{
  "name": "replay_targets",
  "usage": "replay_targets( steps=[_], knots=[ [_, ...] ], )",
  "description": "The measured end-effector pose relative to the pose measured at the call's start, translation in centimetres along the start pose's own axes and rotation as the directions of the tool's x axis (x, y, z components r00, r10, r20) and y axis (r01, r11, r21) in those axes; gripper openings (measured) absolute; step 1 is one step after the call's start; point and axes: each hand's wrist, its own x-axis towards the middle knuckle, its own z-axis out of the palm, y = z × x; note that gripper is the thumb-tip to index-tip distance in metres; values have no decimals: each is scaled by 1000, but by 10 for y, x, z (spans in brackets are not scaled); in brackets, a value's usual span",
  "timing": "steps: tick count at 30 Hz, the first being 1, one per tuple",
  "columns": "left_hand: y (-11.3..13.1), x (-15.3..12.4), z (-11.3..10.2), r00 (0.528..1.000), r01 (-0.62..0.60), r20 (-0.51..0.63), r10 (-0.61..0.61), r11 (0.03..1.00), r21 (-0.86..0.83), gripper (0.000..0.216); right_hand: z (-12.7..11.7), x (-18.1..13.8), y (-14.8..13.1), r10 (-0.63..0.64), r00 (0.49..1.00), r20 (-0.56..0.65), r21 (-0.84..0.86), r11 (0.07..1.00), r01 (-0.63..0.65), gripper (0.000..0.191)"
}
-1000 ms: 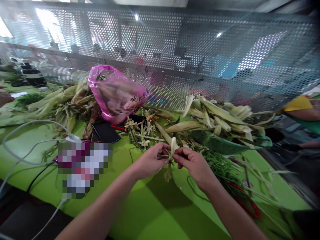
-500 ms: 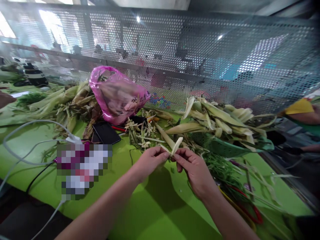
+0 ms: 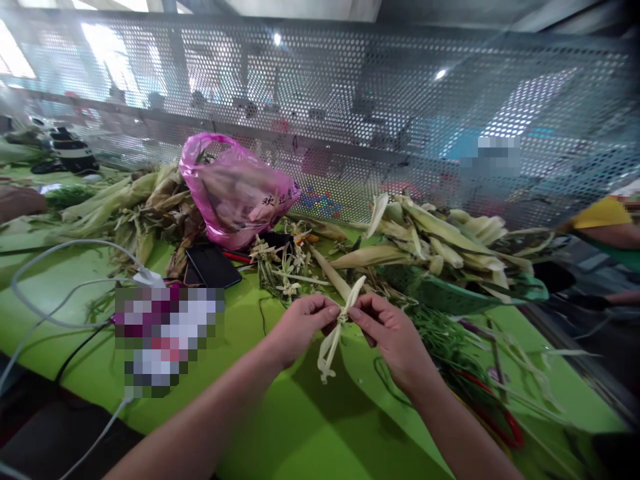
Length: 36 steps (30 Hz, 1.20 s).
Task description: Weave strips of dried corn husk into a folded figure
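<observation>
Pale strips of corn husk (image 3: pixel 329 350) are gathered in a small knot between my two hands, over the green table. My left hand (image 3: pixel 309 323) pinches the knot from the left with thumb and forefinger. From the right, my right hand (image 3: pixel 383 333) pinches the same husk strips, its other fingers curled under. One strip end points up past the fingers and others hang below toward the table. A dry husk (image 3: pixel 327 270) lies just behind the hands. Beside it sits a cluster of small woven husk pieces with green stems (image 3: pixel 280 270).
A pink plastic bag (image 3: pixel 235 193) stands behind a dark phone (image 3: pixel 214 265). White cables (image 3: pixel 65 247) run across the left. At the right, a green basket (image 3: pixel 450 297) holds husks, near green string (image 3: pixel 445 340) and red-handled scissors (image 3: pixel 513 430). Another person's hand (image 3: pixel 20 202) shows far left.
The husk piece has turned in my fingers, so its knot and hanging strips now show below my hands. Both hands stay in nearly the same place.
</observation>
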Motion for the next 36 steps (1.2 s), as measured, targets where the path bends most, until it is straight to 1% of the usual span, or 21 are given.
replay_targets(
  steps=[2,4,5,6,8,10,12,14,16,19,22,24,26,28,31,34,36],
  knots=[
    [0,1,2,999,-5,-52,4,1000,-29,28,-1,-2,0,-48,995,-84,-32,998,46,29],
    [0,3,3,993,-11,-122,6,999,-38,24,0,-5,-2,-120,970,-211,-88,991,103,35],
    [0,3,4,987,-13,-160,6,999,-40,23,1,-8,-3,-157,954,-255,-127,984,128,34],
    [1,4,4,981,-13,-193,5,999,-45,21,3,-10,-4,-185,945,-268,-168,975,143,30],
    [1,3,6,971,-24,-238,7,997,-70,21,8,-13,-4,-184,958,-218,-230,964,133,25],
    [2,1,8,968,-37,-249,2,990,-134,23,15,-14,-2,-108,985,-134,-229,970,75,27],
    [2,-1,12,972,-21,-232,-31,976,-219,24,20,-12,2,-29,996,-83,-139,990,17,32],
    [2,-2,15,978,4,-201,-60,963,-269,24,24,-10,6,12,998,-65,-15,1000,-13,39],
    [2,-2,17,983,10,-176,-57,967,-256,24,24,-7,9,28,998,-64,89,996,-22,39],
    [1,-2,17,989,-31,-149,4,983,-179,24,21,-6,11,41,997,-62,177,984,-29,34],
    [-1,-1,16,988,-104,-129,86,985,-137,27,20,-6,11,49,997,-57,192,981,-37,32],
    [-2,0,15,987,-119,-126,102,984,-135,28,20,-7,11,52,997,-54,183,982,-41,31],
    [-2,1,14,986,-108,-142,90,986,-130,27,20,-8,11,50,998,-40,188,981,-42,29],
    [-2,1,13,981,-94,-178,71,988,-124,26,22,-8,10,59,998,-5,231,971,-57,27],
    [2,-1,12,974,-65,-223,30,987,-149,25,26,-9,7,126,990,65,355,924,-141,27],
    [6,-3,11,976,-33,-217,-14,977,-212,26,30,-11,4,191,971,145,439,867,-236,30],
    [7,-3,9,983,-13,-184,-30,974,-227,25,31,-11,3,200,963,179,432,864,-260,31]
  ],
)
